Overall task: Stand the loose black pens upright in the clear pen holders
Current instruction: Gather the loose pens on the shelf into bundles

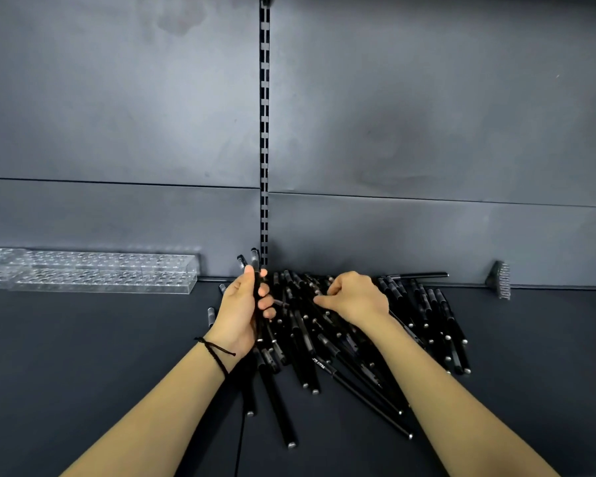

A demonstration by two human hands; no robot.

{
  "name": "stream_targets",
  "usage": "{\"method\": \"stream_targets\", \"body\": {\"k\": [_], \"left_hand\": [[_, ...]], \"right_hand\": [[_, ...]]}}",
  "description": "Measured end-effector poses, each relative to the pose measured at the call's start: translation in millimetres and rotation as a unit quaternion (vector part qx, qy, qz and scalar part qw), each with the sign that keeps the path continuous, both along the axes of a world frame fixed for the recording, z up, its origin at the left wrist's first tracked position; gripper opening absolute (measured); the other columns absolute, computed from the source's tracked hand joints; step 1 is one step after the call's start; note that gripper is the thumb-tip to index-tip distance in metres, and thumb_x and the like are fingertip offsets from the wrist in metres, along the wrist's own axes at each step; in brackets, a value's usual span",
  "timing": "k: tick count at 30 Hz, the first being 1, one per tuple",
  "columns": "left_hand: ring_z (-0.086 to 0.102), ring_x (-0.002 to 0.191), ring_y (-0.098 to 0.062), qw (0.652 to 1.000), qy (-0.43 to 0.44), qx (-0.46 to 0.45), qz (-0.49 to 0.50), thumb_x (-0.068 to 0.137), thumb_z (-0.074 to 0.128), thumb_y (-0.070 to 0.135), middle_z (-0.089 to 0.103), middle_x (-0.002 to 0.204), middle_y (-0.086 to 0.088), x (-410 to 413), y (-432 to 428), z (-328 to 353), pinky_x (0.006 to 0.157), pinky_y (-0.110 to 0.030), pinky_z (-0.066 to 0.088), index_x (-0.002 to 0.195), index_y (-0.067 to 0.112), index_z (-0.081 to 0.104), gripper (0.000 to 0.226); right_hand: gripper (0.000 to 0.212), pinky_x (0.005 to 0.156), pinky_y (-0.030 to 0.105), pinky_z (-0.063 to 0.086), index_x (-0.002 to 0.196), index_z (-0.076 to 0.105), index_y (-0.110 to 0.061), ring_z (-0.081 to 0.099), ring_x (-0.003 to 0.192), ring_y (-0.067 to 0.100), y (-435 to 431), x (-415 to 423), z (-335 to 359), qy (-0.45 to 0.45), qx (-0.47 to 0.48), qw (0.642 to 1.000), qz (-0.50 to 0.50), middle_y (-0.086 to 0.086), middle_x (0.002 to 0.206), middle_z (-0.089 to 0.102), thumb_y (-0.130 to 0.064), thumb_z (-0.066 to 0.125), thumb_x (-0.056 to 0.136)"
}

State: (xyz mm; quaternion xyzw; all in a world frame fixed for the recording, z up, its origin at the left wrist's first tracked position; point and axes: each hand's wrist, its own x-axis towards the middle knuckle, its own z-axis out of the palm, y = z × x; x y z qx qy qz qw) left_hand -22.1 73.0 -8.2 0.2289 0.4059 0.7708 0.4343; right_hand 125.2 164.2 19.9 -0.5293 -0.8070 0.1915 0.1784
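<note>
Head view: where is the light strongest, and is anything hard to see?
In the head view, a bright patch lies on the back panel left of the slotted strip; the clear pen holders look faint; the black pens blend into the dark shelf, only their metal ends glinting.

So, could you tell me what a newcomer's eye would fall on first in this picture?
Most likely the heap of black pens sprawled in the middle of the shelf, with both hands at it: the left hand grips a few upright, and the right hand touches the heap. Then the clear pen holders at the far left against the back wall, no pens showing in them.
</note>
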Motion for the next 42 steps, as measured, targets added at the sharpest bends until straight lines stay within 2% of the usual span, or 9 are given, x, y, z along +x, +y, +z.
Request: {"method": "stream_targets", "body": {"k": [4,11,15,18,24,29,34,39,42], "left_hand": [[0.028,0.041,-0.005,1.0,-0.003,-0.005,-0.01,0.1,0.045,0.041,0.035,0.054,0.006,-3.2,1.3,-2.6,0.035,-0.016,0.024,0.093,0.012,0.057,0.032],[0.048,0.051,-0.008,0.998,-0.036,0.018,-0.055,0.1,0.048,0.022,0.054,0.065,0.002,-2.6,4.1,-2.5,0.046,-0.019,0.043,0.096,0.009,0.062,0.019],[0.053,0.052,-0.009,0.997,-0.048,0.019,-0.058,0.1,0.048,0.02,0.06,0.066,0.001,-5.5,4.0,-4.0,0.049,-0.021,0.048,0.098,0.009,0.062,0.018],[0.054,0.052,-0.01,0.997,-0.061,0.014,-0.052,0.1,0.049,0.02,0.059,0.067,0.0,-7.3,4.7,-4.5,0.049,-0.021,0.048,0.098,0.009,0.062,0.018],[0.052,0.05,-0.009,0.996,-0.08,0.017,-0.044,0.1,0.048,0.02,0.058,0.066,0.0,-9.8,3.9,-4.4,0.048,-0.021,0.048,0.096,0.009,0.062,0.018],[0.052,0.05,-0.009,0.995,-0.083,0.01,-0.045,0.1,0.049,0.021,0.058,0.065,0.001,-9.7,3.6,-4.4,0.047,-0.02,0.047,0.096,0.01,0.062,0.018],[0.052,0.051,-0.009,0.995,-0.089,0.004,-0.046,0.1,0.049,0.022,0.057,0.066,0.001,-10.6,3.2,-4.0,0.047,-0.02,0.047,0.098,0.01,0.062,0.017],[0.063,0.056,-0.011,0.995,-0.092,-0.006,-0.031,0.1,0.05,0.017,0.066,0.074,-0.003,-7.5,3.5,-1.9,0.053,-0.022,0.055,0.103,0.007,0.062,0.016],[0.072,0.081,-0.019,0.994,-0.11,-0.003,-0.023,0.099,0.05,0.011,0.071,0.099,-0.014,-5.6,5.3,-0.6,0.068,-0.027,0.061,0.107,0.003,0.06,0.015]], "right_hand": [[0.021,0.063,0.026,0.044,0.085,0.073,-0.02,0.068,0.081,0.019,0.7,-6.3,2.3,-0.048,0.016,0.999,-0.001,-0.003,0.083,0.07,-0.041,0.072,0.081],[0.017,0.057,0.022,0.038,0.093,0.074,-0.02,0.068,0.084,0.019,-3.8,-6.5,0.5,-0.11,0.086,0.99,-0.002,-0.001,0.09,0.073,-0.029,0.069,0.079],[0.012,0.064,0.026,0.043,0.092,0.068,-0.025,0.065,0.089,0.018,-1.5,-2.7,-6.8,-0.067,0.097,0.993,0.024,-0.005,0.092,0.07,-0.027,0.068,0.081],[0.007,0.066,0.027,0.046,0.081,0.064,-0.033,0.061,0.079,0.013,2.4,-1.7,-12.6,-0.009,0.066,0.996,0.053,-0.012,0.074,0.061,-0.036,0.07,0.081],[0.054,0.067,0.028,0.048,0.085,0.072,-0.017,0.068,0.078,0.015,1.8,-8.9,-12.9,-0.059,0.049,0.996,0.036,-0.004,0.076,0.07,-0.068,0.061,0.078],[0.059,0.055,0.024,0.037,0.058,0.051,-0.018,0.06,0.059,0.014,5.4,-19.1,-7.4,-0.093,0.01,0.995,0.028,-0.007,0.054,0.053,-0.074,0.06,0.074],[0.06,0.062,0.028,0.042,0.06,0.039,-0.018,0.052,0.057,0.015,17.2,-25.0,-5.6,-0.096,-0.036,0.993,0.051,-0.005,0.057,0.049,-0.068,0.067,0.073],[0.051,0.066,0.033,0.05,0.052,0.048,-0.014,0.057,0.058,0.017,23.5,-23.8,-15.2,0.036,-0.073,0.996,0.044,0.004,0.066,0.065,-0.051,0.075,0.075],[0.033,0.067,0.025,0.057,0.077,0.073,-0.003,0.065,0.061,0.005,13.9,-14.8,-8.8,0.217,-0.108,0.968,0.065,-0.004,0.061,0.07,-0.035,0.076,0.081]]}}
